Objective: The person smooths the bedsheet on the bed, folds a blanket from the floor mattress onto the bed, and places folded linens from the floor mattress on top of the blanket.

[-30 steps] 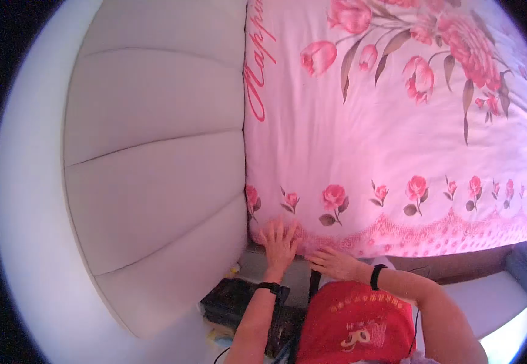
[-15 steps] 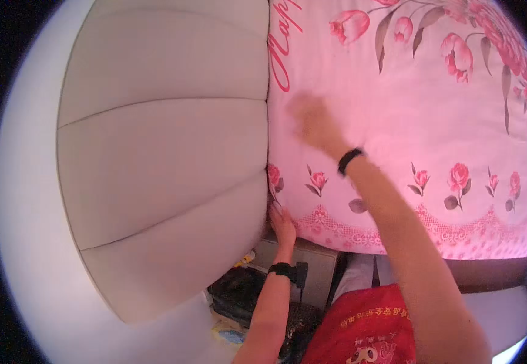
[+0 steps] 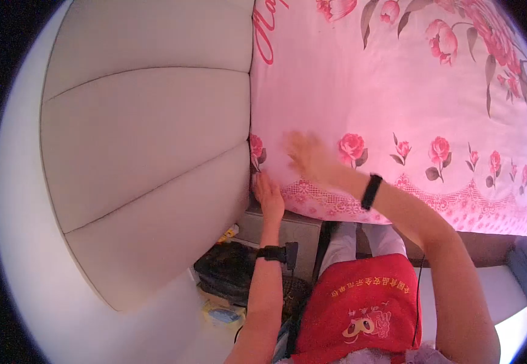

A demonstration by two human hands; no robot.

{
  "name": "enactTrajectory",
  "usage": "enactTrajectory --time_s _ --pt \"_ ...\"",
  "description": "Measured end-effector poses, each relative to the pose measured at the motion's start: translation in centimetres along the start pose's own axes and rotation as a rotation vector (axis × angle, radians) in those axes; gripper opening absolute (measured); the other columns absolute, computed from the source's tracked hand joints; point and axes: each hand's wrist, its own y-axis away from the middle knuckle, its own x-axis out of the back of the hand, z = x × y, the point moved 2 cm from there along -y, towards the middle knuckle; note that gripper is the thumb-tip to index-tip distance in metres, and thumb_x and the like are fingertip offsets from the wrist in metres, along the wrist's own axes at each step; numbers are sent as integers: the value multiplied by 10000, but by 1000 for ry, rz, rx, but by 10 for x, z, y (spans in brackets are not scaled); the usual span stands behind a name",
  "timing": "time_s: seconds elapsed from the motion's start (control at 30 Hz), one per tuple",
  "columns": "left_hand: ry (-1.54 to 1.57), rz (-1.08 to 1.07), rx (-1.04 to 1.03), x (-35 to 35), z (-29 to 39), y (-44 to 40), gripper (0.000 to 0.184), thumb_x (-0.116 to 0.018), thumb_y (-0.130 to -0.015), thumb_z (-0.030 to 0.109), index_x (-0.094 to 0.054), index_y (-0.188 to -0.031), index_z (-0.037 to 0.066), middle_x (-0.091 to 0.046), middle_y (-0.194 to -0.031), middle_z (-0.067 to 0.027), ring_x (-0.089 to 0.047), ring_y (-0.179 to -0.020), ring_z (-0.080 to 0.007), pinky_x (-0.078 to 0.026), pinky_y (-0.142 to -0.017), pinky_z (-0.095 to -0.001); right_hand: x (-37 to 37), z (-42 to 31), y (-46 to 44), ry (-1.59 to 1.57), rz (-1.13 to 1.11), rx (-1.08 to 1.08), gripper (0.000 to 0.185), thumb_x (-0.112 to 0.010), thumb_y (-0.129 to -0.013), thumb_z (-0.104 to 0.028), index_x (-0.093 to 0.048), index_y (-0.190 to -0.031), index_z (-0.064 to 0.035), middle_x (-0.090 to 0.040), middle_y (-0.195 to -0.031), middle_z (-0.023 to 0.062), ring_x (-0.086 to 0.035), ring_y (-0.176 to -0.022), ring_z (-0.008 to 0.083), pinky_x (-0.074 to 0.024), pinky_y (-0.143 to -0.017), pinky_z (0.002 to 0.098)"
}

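Note:
A pink bed sheet (image 3: 336, 109) printed with red roses and tulips covers the bed. My left hand (image 3: 268, 193) lies on the sheet's lower corner, close against the padded headboard; its fingers are stretched out and it grips nothing that I can see. My right hand (image 3: 309, 159) is over the sheet, a little farther from the headboard. Motion blurs it, but its fingers look spread with nothing in them. Whether that palm touches the cloth I cannot tell.
The beige padded headboard (image 3: 154, 133) rises on the left. Below the bed corner stand a grey bedside cabinet (image 3: 300, 229) and a black bag (image 3: 224, 276). I wear a red apron (image 3: 360, 303). Folded blue cloth (image 3: 524, 267) is at the far right.
My right hand has swept across the sheet toward its lower edge, nearer my left hand. My left hand stays at the corner. The whole view has shifted slightly.

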Motion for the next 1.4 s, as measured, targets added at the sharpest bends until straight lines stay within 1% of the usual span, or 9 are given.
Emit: enactTrajectory --time_s 0.27,0.37,0.43,0.57,0.67,0.77,1.13,1.27,1.4 --pt "1254 -355 640 -33 -99 29 416 -534 -843 241 -449 -1208 58 -503 -1153 -44 -464 -1038 -200 -384 -917 -338 -27 -40 129 -191 -126 -76 296 -449 -860 -196 -504 -1088 -16 -527 -1074 163 -488 -1032 307 -377 -896 405" --pt "354 -522 54 21 -28 33 313 -579 -789 63 -499 -1088 22 -529 -1045 -75 -479 -1007 -186 -414 -857 -326 -52 -58 228 -308 -584 -111 416 -439 -794 -182 -466 -1194 -67 -426 -1266 164 -375 -1215 281 -256 -1030 460" --pt "720 -616 158 6 -53 34 667 -620 -702 3 -302 -1287 35 -388 -1276 -113 -401 -1168 -262 -366 -966 -394 -5 -73 248 44 -375 -4 473 -438 -804 -190 -405 -1265 -89 -338 -1350 162 -317 -1261 291 -203 -1054 466" --pt "685 -23 677 -38 -89 3 552 -506 -841 258 -324 -1304 19 -401 -1272 -214 -415 -1152 -296 -417 -895 -385 76 -48 253 298 -326 -298 597 -458 -811 -209 -264 -1369 -131 -194 -1438 132 -198 -1325 276 -166 -1060 490" --pt "-226 -84 184 -55 -117 -37 529 -486 -858 338 -390 -1287 44 -413 -1270 -224 -451 -1088 -332 -369 -919 -429 129 -21 252 303 -486 -604 766 -541 -761 -297 -154 -1406 -153 -73 -1473 96 -98 -1353 265 -151 -1054 529" --pt "-796 199 -119 1 77 -17 598 -494 -860 393 -335 -1321 46 -355 -1337 -181 -356 -1208 -346 -288 -976 -493 82 -14 287 472 -349 -607 740 -510 -781 -276 -139 -1411 -163 -122 -1465 90 -136 -1345 259 -162 -1051 529" --pt "-285 -369 -841 -69 242 25 588 -627 -733 312 -435 -1278 202 -297 -1369 -141 -251 -1265 -375 -166 -1005 -612 74 -64 336 324 -357 -711 607 -528 -743 -152 -357 -1324 -116 -189 -1440 87 -208 -1319 226 -315 -979 461" --pt "-409 -700 -1121 -60 241 78 503 -593 -761 389 -480 -1236 270 -295 -1378 -102 -192 -1289 -388 -156 -979 -652 47 -72 396 -200 -681 -1072 204 -501 -763 -134 -633 -896 -52 -611 -947 185 -598 -899 314 -478 -692 439" --pt "-454 -941 -1221 -67 256 84 534 -568 -783 408 -439 -1273 236 -276 -1388 -107 -167 -1287 -398 -168 -960 -656 55 -62 431 -265 -355 -1158 227 -511 -789 -207 -576 -894 -17 -616 -825 193 -598 -806 359 -479 -681 467"
